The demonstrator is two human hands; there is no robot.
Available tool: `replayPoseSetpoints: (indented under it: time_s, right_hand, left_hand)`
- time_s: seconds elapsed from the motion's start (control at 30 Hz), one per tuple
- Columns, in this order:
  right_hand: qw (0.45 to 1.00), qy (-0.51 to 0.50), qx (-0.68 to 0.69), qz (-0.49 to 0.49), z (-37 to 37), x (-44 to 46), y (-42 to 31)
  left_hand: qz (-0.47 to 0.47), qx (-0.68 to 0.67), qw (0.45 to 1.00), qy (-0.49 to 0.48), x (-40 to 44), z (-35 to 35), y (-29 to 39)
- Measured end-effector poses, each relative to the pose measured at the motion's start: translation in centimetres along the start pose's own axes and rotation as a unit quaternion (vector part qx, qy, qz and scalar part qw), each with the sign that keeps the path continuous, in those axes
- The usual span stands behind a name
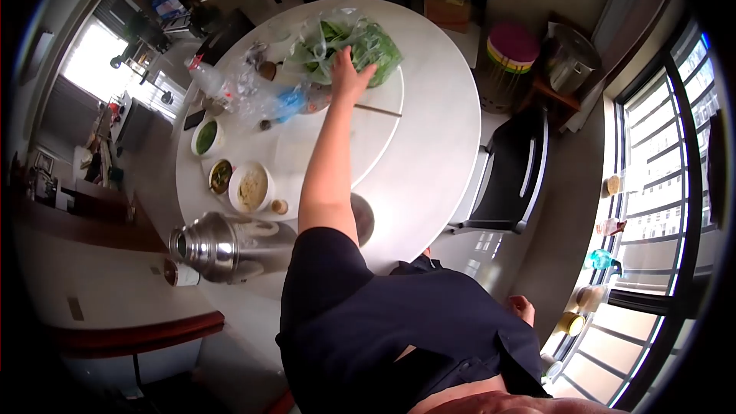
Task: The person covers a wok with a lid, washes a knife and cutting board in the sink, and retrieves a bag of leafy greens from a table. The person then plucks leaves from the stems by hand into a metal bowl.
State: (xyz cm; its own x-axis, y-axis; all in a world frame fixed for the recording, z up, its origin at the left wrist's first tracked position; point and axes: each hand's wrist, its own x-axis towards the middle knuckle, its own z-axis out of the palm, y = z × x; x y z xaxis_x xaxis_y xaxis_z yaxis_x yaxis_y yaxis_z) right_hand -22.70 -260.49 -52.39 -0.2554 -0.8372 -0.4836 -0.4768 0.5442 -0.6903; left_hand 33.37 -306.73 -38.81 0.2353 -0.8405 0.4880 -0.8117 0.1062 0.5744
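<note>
My left hand (351, 78) reaches across the round white table, with thumb and fingers spread on a clear plastic bag of leafy greens (383, 54). The bag lies at the table's far side. Left of that hand are crumpled clear plastic bags (257, 96), one with a blue patch (291, 102). My right hand (523, 310) hangs low at my right side, away from the table. Its fingers look curled in, partly hidden by my dark shirt, and I see nothing in them.
A steel thermos flask (230, 248) lies along the near left. Close by are a white bowl of pale food (251, 188), a small dark dish (221, 176) and a bowl of green food (206, 138). A black chair (510, 172) stands right, before a barred window (652, 207).
</note>
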Motion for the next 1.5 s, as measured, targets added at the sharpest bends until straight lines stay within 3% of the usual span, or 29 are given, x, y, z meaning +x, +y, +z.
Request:
replayPoseSetpoints:
  time_s: [0.13,0.2,0.23,0.33,0.37,0.53,0.57,0.6,0.63,0.67,0.73,0.93,1.27,1.43,1.5]
  right_hand:
    - [0.999,0.024,-0.006,0.023,-1.8,1.7,-0.7]
    - [0.999,0.027,-0.035,0.013,-1.9,2.7,0.9]
    - [0.999,0.020,-0.014,0.028,-1.9,3.3,0.7]
    - [0.999,-0.004,0.013,0.045,-2.4,4.1,-0.8]
    - [0.999,-0.011,0.003,0.034,-2.7,4.6,-1.5]
    - [0.997,-0.041,-0.064,0.009,-6.4,8.7,-3.3]
    - [0.998,-0.028,-0.060,-0.021,-6.8,11.3,-0.5]
    - [0.997,-0.018,-0.056,-0.050,-7.1,13.9,3.1]
    - [0.999,-0.010,-0.036,-0.003,-8.2,15.4,2.5]
    - [0.998,-0.001,-0.054,-0.012,-9.0,17.2,3.1]
    - [0.996,0.024,-0.074,-0.053,-10.6,19.0,0.5]
    - [0.994,-0.012,-0.047,-0.096,-12.5,22.7,-1.3]
    - [0.985,-0.048,-0.103,-0.127,-12.7,25.8,-4.2]
    - [0.974,-0.052,-0.070,-0.210,-12.7,27.6,-10.2]
    - [0.964,-0.068,-0.019,-0.256,-12.3,28.0,-14.2]
  left_hand:
    - [0.003,0.141,0.989,0.049,5.3,3.9,-1.0]
    - [-0.132,0.164,0.976,-0.060,5.9,4.7,0.9]
    - [-0.106,0.223,0.969,-0.013,5.9,5.5,1.3]
    - [-0.096,0.217,0.971,-0.002,5.9,7.4,2.0]
    - [-0.022,0.195,0.978,0.070,5.6,8.2,2.5]
    - [0.019,0.141,0.989,0.035,9.7,7.9,6.7]
    - [0.028,0.131,0.991,0.033,10.9,7.1,8.2]
    - [0.058,0.125,0.990,0.015,12.6,6.5,8.9]
    - [0.088,0.067,0.993,0.050,13.8,6.2,9.7]
    - [0.158,0.012,0.987,0.023,15.8,5.9,9.9]
    - [0.203,-0.025,0.979,0.023,15.9,3.4,14.7]
    - [0.160,-0.166,0.972,-0.056,9.7,0.6,21.4]
    - [0.155,0.075,0.967,-0.187,-11.1,-2.9,22.3]
    - [-0.041,0.122,0.982,-0.139,-21.4,-4.9,19.2]
    - [-0.050,0.136,0.984,-0.102,-23.5,-5.8,19.3]
